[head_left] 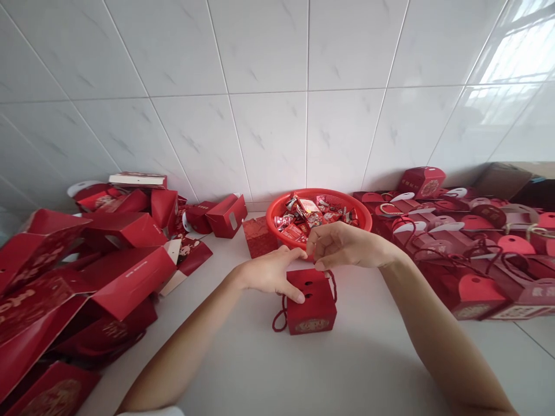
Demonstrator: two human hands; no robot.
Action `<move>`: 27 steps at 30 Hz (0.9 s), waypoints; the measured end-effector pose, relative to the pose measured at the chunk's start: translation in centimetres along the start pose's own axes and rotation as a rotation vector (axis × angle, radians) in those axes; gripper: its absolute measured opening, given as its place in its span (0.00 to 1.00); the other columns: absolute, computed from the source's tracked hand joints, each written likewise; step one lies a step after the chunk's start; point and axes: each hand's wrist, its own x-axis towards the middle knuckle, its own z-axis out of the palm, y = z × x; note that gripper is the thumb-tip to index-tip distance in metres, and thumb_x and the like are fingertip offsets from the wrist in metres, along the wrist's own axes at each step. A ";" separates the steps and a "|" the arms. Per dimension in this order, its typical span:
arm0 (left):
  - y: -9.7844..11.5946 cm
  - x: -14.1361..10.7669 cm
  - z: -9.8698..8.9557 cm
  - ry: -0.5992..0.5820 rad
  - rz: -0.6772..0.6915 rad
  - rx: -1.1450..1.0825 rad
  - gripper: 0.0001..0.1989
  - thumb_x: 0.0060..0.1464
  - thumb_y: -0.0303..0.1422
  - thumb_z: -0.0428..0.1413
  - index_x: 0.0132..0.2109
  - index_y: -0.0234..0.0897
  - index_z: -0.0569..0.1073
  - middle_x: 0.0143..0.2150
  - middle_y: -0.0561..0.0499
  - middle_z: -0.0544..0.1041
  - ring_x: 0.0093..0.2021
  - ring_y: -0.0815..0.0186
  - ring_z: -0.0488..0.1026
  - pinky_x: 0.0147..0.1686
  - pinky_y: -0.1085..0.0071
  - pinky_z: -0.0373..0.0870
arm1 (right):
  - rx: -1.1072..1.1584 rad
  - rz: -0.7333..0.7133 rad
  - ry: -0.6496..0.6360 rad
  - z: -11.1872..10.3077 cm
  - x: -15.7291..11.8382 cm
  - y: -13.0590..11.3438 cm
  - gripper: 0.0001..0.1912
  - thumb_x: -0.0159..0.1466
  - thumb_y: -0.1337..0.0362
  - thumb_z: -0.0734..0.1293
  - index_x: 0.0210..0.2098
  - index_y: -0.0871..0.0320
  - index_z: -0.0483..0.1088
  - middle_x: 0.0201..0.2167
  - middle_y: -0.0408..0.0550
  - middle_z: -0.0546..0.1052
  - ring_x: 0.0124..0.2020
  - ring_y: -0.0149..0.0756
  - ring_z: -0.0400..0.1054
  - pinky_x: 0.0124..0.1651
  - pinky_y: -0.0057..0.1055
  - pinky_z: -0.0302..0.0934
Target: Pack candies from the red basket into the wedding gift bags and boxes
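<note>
A small red box (311, 303) with two dark holes in its top and a gold pattern on its front stands on the white surface. Dark red cord loops out at its left side and up at its right. My left hand (275, 271) rests on the box's top left, thumb near the holes, fingers apart. Just above the box's back edge, my right hand (336, 245) is closed with fingertips pinched near the cord; what lies between them is too small to make out. Behind sits a red basket (272, 222) of wrapped candies (310, 211).
Open, unfilled-looking red boxes (130, 277) are heaped at the left. Rows of closed red boxes with cords (477, 289) fill the right. A flat red piece (260, 237) lies beside the basket, and a tiled wall (269, 138) stands behind.
</note>
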 end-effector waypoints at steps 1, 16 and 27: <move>0.0 0.1 0.0 0.023 0.022 -0.035 0.42 0.41 0.46 0.69 0.63 0.46 0.66 0.61 0.43 0.69 0.61 0.46 0.68 0.53 0.58 0.69 | -0.002 0.006 -0.001 0.0 -0.1 0.0 0.11 0.56 0.66 0.73 0.37 0.59 0.72 0.25 0.41 0.76 0.28 0.30 0.70 0.32 0.26 0.62; 0.9 -1.4 -2.1 0.178 0.280 -0.856 0.27 0.48 0.33 0.65 0.56 0.38 0.70 0.59 0.42 0.72 0.37 0.66 0.78 0.44 0.60 0.77 | 0.029 -0.025 0.152 0.1 -0.5 -0.4 0.20 0.57 0.67 0.72 0.49 0.58 0.72 0.27 0.40 0.73 0.30 0.30 0.68 0.33 0.28 0.62; 2.5 -3.6 -0.8 0.228 0.555 -0.947 0.26 0.53 0.36 0.63 0.58 0.42 0.70 0.67 0.43 0.65 0.66 0.46 0.63 0.57 0.53 0.72 | 0.115 -0.162 0.385 2.0 -1.2 -1.9 0.18 0.57 0.64 0.74 0.46 0.55 0.71 0.32 0.45 0.78 0.36 0.37 0.74 0.39 0.33 0.68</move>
